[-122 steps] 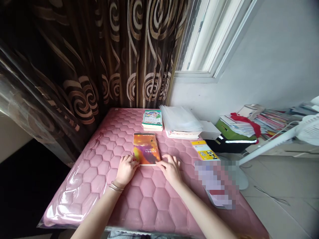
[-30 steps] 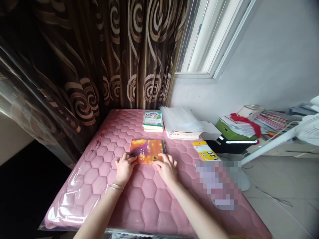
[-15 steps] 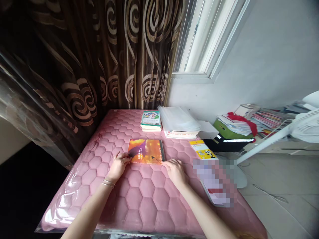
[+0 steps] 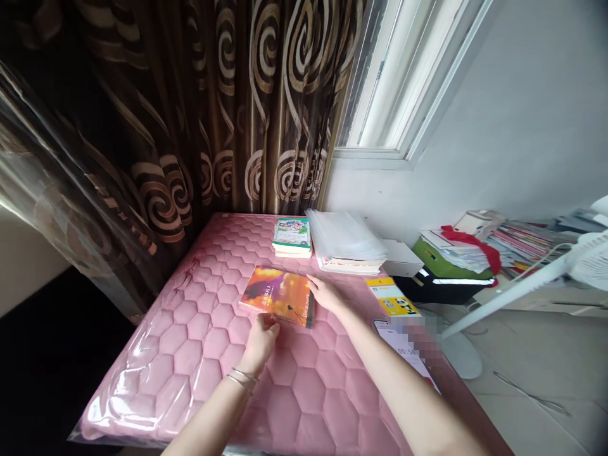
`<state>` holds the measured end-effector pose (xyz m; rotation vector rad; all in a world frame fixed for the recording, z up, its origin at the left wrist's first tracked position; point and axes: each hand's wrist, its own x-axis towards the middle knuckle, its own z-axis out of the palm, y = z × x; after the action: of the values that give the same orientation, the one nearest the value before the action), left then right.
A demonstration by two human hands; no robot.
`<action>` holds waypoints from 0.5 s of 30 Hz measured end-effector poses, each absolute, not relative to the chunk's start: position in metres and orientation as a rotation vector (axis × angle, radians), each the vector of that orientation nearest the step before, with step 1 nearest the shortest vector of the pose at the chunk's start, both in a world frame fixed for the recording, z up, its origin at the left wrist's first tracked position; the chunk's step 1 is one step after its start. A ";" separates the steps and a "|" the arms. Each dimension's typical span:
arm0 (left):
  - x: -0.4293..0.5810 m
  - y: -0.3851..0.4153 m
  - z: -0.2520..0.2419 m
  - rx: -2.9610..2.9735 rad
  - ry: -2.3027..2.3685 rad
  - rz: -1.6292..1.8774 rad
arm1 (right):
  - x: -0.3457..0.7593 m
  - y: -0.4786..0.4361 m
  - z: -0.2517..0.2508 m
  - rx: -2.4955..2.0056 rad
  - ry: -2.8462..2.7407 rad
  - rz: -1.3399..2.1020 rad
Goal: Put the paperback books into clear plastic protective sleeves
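an orange paperback (image 4: 278, 296) lay askew on a pink quilted mattress (image 4: 209, 386), left hand (image 4: 260, 342) curled at its edge, grip unclear, right hand (image 4: 325, 294) open against its spine

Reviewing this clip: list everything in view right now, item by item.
paperback book: one, orange and purple, mid-mattress
quilted mattress: one, pink, plastic-wrapped, foreground
book stack: one, green-bordered top cover, far edge of mattress
paper pile: one, white, in clear plastic, beside book stack
box: one, white, right of paper pile
booklet: one, yellow, right of book
phone: one, partly blurred, lower right
magazines: one pile, multicoloured, far right
fan: one, white, far right
curtain: one, brown swirled, left
left hand: one, at book's lower edge
right hand: one, at book's right edge
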<state>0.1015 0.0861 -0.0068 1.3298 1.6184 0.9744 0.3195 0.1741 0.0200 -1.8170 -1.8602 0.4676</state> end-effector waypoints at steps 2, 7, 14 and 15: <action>0.110 0.085 -0.007 1.220 1.558 0.993 | 0.317 0.181 0.018 -1.871 -1.849 0.484; 0.095 0.092 0.005 1.018 1.537 1.049 | 0.311 0.154 0.020 -1.986 -1.765 0.489; 0.056 0.120 0.012 1.219 1.529 1.115 | 0.286 0.081 0.011 -1.935 -1.611 0.756; 0.053 0.123 0.011 1.238 1.526 1.095 | 0.282 0.076 0.008 -1.892 -1.579 0.790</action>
<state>0.0532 0.1225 0.0112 1.2382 1.5261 1.0951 0.2823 0.0762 0.0081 -1.8918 -1.5794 0.7901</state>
